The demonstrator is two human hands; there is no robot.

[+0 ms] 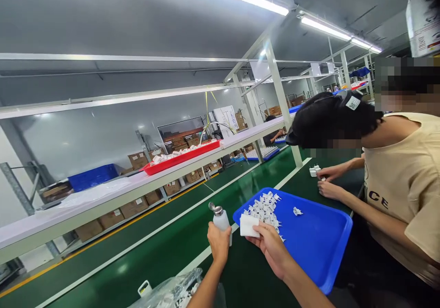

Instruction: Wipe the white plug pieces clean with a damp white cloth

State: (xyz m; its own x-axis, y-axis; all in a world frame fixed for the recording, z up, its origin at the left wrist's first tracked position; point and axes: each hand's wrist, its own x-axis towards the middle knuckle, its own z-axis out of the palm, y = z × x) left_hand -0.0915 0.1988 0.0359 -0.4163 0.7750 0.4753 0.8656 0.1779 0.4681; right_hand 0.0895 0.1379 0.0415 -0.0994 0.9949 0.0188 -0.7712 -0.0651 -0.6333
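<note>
My left hand is closed around a white dispenser bottle with a metal top, its small round lid tipped up. Between the thumb and fingers of my right hand is a flat white square pad, which looks like folded cloth. The pad is over the left side of a blue tray. A heap of small white plug parts with prongs lies in that tray, partly behind the pad. One separate plug part rests farther right on the tray.
At right, a co-worker in a beige shirt handles white plug pieces on the dark bench. A clear plastic bag of parts lies at front left. Beyond the green belt, a raised shelf holds a red tray of white parts.
</note>
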